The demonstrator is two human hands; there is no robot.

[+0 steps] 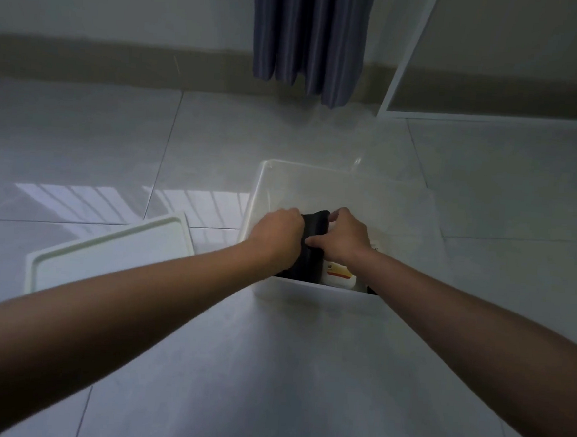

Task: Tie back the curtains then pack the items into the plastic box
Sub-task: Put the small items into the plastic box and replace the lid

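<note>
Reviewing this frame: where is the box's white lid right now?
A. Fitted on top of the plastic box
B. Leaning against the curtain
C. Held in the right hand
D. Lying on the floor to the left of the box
D: the lid lies flat on the floor tiles left of the open plastic box, while the left hand and right hand both grip a black item inside the box.
</note>
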